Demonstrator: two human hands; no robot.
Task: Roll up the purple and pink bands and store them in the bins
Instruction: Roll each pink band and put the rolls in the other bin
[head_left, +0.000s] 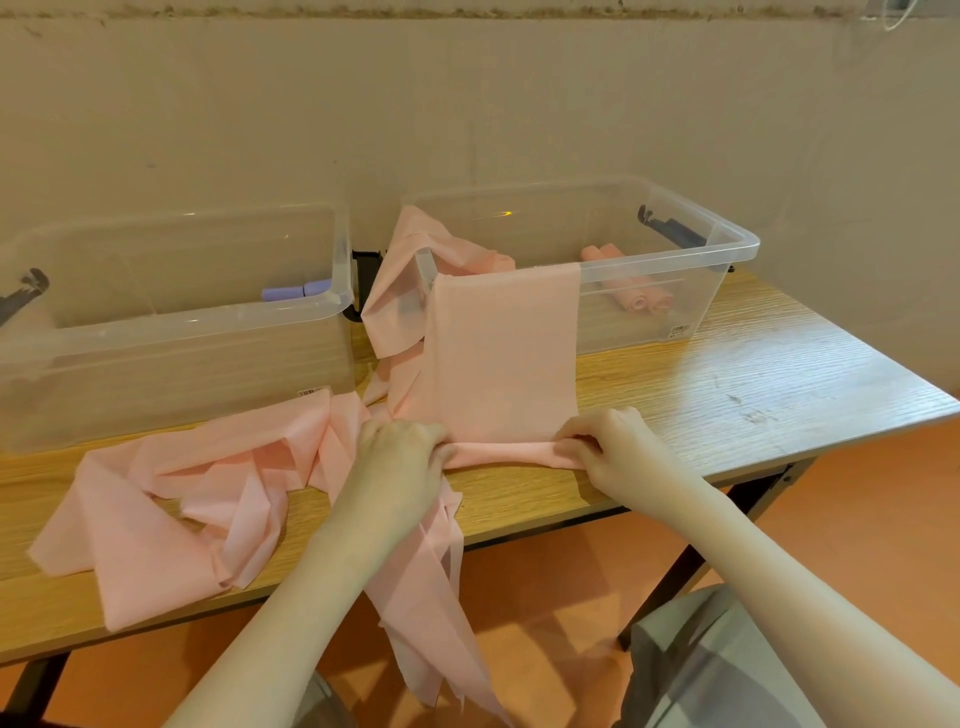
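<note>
Nearest me, two hands work at the front edge of the wooden table: left hand and right hand, each with fingers curled round one end of the started roll of a pink band. That band runs flat from the roll away to the right bin, where its far part hangs over the front rim, so it is half on the table and half in the bin. As I judge it, the step in hand is the first few turns; to do it well I would keep both ends level so the roll does not cone, hold light tension against the stretch draped over the rim, and turn with both hands together. Loose pink bands: one crumpled heap on the table to the left, strips trailing over the table's front edge below my left wrist, and more spilling over the right bin's left corner; I cannot tell how many separate bands these make. Bins, clear plastic: two, side by side at the wall. Left bin: purple rolls, one certain, perhaps two, near its right wall. Right bin: finished pink rolls, about four, though I cannot count them for certain. No unrolled purple band shows, so I judge the pink ones are what remains.
</note>
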